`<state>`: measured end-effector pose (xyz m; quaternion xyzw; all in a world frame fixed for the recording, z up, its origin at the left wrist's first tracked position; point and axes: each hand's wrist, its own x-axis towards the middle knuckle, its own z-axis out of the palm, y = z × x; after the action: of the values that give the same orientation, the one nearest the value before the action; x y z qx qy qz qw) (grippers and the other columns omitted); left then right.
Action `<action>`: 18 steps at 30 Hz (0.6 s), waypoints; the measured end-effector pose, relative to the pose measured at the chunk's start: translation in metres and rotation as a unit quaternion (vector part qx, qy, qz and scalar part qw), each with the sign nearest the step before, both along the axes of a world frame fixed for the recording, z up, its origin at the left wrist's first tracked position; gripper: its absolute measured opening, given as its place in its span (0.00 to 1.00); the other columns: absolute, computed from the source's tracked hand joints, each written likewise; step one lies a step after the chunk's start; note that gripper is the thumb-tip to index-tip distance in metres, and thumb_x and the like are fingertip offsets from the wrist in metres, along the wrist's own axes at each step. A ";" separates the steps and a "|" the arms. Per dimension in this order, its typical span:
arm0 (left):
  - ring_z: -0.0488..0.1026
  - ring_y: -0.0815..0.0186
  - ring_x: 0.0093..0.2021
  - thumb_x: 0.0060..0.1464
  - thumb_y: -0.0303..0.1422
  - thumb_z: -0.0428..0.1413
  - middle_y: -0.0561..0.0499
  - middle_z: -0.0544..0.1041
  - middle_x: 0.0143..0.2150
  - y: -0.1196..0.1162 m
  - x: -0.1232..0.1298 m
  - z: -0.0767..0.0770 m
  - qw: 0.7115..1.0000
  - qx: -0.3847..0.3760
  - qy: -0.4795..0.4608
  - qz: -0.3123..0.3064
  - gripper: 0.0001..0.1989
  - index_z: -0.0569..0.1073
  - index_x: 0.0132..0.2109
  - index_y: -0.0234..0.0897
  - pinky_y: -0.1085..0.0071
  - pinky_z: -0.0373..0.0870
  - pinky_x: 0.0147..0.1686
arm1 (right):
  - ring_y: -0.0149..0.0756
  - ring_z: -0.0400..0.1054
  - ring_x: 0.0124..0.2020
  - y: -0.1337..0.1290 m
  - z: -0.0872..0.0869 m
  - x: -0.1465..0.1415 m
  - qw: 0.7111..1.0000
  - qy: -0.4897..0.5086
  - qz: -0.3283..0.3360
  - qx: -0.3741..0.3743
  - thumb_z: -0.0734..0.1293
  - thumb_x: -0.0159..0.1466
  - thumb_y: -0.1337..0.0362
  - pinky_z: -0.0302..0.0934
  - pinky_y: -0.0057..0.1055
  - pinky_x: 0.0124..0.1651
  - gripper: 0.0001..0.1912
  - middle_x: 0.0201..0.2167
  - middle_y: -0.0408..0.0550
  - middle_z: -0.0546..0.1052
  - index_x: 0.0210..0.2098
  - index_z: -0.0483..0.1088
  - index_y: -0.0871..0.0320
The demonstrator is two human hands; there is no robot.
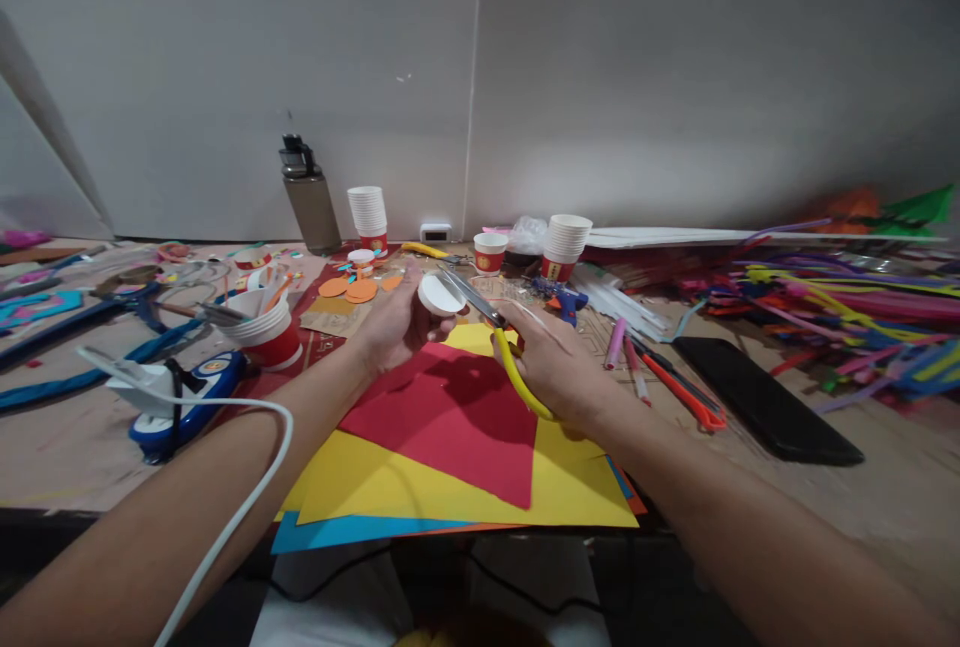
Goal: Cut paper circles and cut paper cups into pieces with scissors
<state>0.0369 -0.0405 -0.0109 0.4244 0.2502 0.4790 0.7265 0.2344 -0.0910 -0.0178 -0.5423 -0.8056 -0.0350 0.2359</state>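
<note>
Closed around a white round piece, like the bottom of a paper cup [441, 295], my left hand [397, 329] holds it above the colored sheets. My right hand [551, 362] grips yellow-handled scissors [511, 367], whose metal blades point up and left and reach to the edge of the white piece. I cannot tell whether the blades touch it. Below both hands lies a red sheet [457, 417] on top of yellow sheets [375, 487], with a blue sheet [330, 532] showing at the front edge.
Stacked paper cups [566, 247], a single cup [490, 254] and a blue glue gun [571, 305] stand behind. Orange paper discs [360, 292] and a bottle [311, 207] are left of center. A white cable [283, 447] crosses my left forearm; a black phone [765, 397] lies right.
</note>
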 end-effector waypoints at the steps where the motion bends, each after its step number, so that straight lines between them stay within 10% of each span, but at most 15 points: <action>1: 0.72 0.68 0.23 0.56 0.55 0.45 0.42 0.77 0.31 0.000 0.001 0.000 1.000 0.004 -0.006 -0.002 0.29 0.72 0.40 0.31 0.77 0.59 0.15 | 0.38 0.68 0.35 0.000 0.000 0.000 1.000 0.003 0.004 -0.001 0.59 0.65 0.60 0.58 0.31 0.37 0.18 0.43 0.51 0.75 0.54 0.67 0.54; 18: 0.67 0.72 0.20 0.58 0.52 0.46 0.45 0.76 0.29 -0.003 0.002 -0.004 1.000 0.009 0.002 -0.027 0.25 0.70 0.37 0.32 0.76 0.60 0.17 | 0.41 0.69 0.39 0.003 0.000 0.000 0.999 0.003 0.020 0.036 0.61 0.63 0.64 0.58 0.32 0.38 0.18 0.42 0.53 0.75 0.53 0.66 0.57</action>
<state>0.0385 -0.0433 -0.0148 0.4387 0.2354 0.4604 0.7349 0.2347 -0.0878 -0.0183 -0.5173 -0.8138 -0.0576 0.2584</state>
